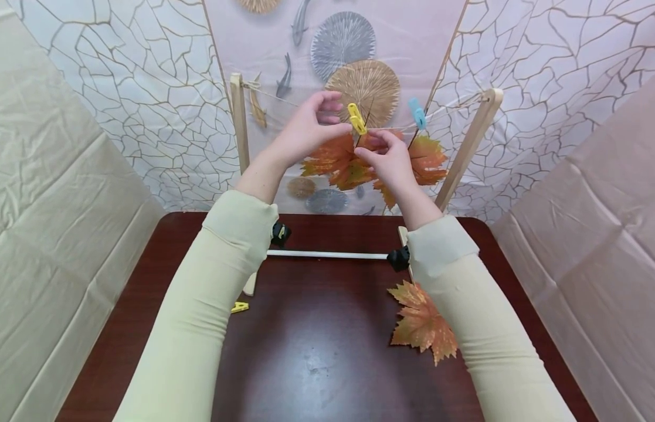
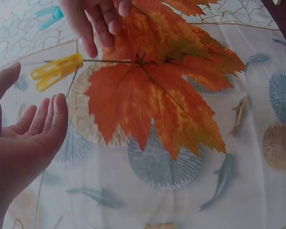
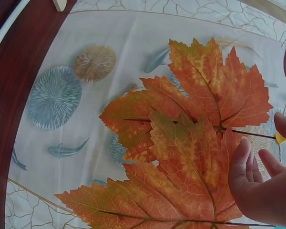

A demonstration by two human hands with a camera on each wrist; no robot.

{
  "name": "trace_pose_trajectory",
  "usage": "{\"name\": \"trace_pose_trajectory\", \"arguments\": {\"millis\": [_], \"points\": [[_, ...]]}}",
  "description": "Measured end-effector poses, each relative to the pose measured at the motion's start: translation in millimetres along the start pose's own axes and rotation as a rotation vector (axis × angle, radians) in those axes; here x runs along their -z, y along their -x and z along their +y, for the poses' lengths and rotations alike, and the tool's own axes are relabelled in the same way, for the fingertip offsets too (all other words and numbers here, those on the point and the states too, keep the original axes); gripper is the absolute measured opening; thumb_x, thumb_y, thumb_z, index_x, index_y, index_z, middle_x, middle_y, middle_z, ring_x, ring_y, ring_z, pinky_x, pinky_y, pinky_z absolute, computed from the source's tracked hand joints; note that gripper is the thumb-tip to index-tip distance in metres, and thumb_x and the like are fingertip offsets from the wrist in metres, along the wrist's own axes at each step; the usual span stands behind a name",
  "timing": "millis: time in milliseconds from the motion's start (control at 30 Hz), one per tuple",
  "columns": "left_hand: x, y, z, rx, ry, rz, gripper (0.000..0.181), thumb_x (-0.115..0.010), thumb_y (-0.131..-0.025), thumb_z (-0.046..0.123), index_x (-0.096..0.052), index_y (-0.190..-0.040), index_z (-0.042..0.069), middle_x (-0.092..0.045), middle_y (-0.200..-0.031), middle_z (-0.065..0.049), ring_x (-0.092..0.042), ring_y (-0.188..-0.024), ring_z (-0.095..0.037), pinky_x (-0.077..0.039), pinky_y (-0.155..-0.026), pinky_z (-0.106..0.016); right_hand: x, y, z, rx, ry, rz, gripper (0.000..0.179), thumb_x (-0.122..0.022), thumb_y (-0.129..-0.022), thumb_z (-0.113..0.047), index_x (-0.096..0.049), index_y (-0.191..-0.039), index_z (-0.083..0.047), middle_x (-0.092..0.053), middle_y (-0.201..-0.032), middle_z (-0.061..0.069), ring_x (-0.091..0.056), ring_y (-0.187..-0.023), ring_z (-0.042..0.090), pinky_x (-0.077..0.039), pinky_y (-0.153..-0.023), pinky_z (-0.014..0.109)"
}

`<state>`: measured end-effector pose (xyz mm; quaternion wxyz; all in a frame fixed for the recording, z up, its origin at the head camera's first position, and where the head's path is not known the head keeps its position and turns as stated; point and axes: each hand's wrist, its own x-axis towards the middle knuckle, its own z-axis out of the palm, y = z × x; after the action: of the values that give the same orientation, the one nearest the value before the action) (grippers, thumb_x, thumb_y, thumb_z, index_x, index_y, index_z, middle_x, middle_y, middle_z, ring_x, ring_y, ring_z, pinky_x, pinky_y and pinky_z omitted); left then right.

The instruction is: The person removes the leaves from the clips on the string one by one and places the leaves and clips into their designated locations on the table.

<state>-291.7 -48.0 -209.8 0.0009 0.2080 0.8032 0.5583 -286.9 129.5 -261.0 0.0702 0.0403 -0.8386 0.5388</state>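
Note:
A yellow clothespin [image 1: 356, 119] clips a leaf stem to the string [image 1: 438, 111]; its autumn maple leaf [image 2: 155, 105] hangs below in orange and red. My left hand [image 1: 314, 126] is just left of the clothespin, thumb and fingers spread apart around its handle end with nothing held. Close on the other side, my right hand [image 1: 390, 155] has its fingertips by the stem and the leaf's top, loosely bent and not gripping. A second maple leaf [image 3: 181, 191] hangs to the right from a blue clothespin [image 1: 417, 113], partly overlapping the first.
Wooden posts [image 1: 467, 149] hold the string at both sides. A white rod [image 1: 327, 254] with black clamps [image 1: 398, 258] spans the base. On the dark table [image 1: 316, 363] lie another maple leaf [image 1: 423, 322], partly under the right sleeve, and a yellow clothespin [image 1: 240, 307] by the left sleeve.

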Motion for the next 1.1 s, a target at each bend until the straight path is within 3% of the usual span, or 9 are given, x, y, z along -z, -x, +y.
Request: {"name": "trace_pose_trajectory", "arguments": {"millis": [167,333,533,633,867,1100], "points": [[-8.1,-6.5,4.8,0.001,-0.078,0.022,0.057,-0.067,-0.085,0.017,-0.043,-0.136,0.006,-0.053,-0.132,-0.009,-0.055,-0.116,-0.018,-0.045,-0.096,-0.023,-3,-2.3,-1,-0.004,-0.004,0.0,0.045,-0.061,-0.09,-0.019,-0.05,-0.133,-0.008,-0.054,-0.126,0.013,-0.055,-0.097,0.016,-0.053,-0.077,0.032],[-17.0,-9.9,8.6,-0.008,-0.128,0.08,0.044,-0.068,-0.085,0.017,-0.053,-0.126,0.005,-0.06,-0.12,-0.009,-0.059,-0.107,-0.016,-0.048,-0.09,-0.019,-6,-3.7,-2,0.009,-0.027,0.007,0.038,-0.059,-0.092,-0.018,-0.055,-0.127,-0.005,-0.057,-0.12,0.013,-0.055,-0.095,0.014,-0.053,-0.079,0.034],[-21.5,-12.1,7.7,-0.002,-0.146,0.105,0.032,-0.067,-0.086,0.018,-0.061,-0.114,0.004,-0.065,-0.108,-0.01,-0.062,-0.097,-0.015,-0.049,-0.083,-0.018,-9,-5.2,2,0.068,-0.065,0.078,0.024,-0.062,-0.089,-0.014,-0.065,-0.104,0.004,-0.061,-0.088,-0.004,-0.053,-0.072,0.005,-0.049,-0.063,0.02],[-21.3,-12.2,5.1,-0.002,-0.131,0.1,0.03,-0.067,-0.087,0.019,-0.062,-0.113,0.004,-0.066,-0.106,-0.01,-0.062,-0.095,-0.014,-0.05,-0.081,-0.018,-8,-5.3,5,0.105,-0.056,0.087,0.023,-0.064,-0.088,-0.013,-0.067,-0.099,0.007,-0.06,-0.072,-0.011,-0.054,-0.064,0.002,-0.047,-0.059,0.016],[-20.6,-9.1,0.0,-0.075,-0.082,0.193,0.024,-0.067,-0.086,0.018,-0.066,-0.105,0.003,-0.068,-0.097,-0.01,-0.062,-0.082,-0.012,-0.048,-0.072,-0.018,-12,-4.7,8,0.109,-0.079,0.052,0.019,-0.065,-0.087,-0.009,-0.068,-0.096,0.007,-0.065,-0.068,-0.01,-0.06,-0.061,0.0,-0.051,-0.06,0.016],[-14.8,-4.8,-2.7,-0.172,0.128,0.27,0.021,-0.066,-0.086,0.009,-0.065,-0.102,-0.004,-0.064,-0.081,-0.002,-0.062,-0.074,-0.014,-0.052,-0.07,-0.021,-21,-0.3,14,0.089,-0.048,0.007,0.021,-0.063,-0.088,-0.009,-0.066,-0.099,0.009,-0.068,-0.076,0.0,-0.061,-0.061,0.0,-0.054,-0.064,0.019]]}}
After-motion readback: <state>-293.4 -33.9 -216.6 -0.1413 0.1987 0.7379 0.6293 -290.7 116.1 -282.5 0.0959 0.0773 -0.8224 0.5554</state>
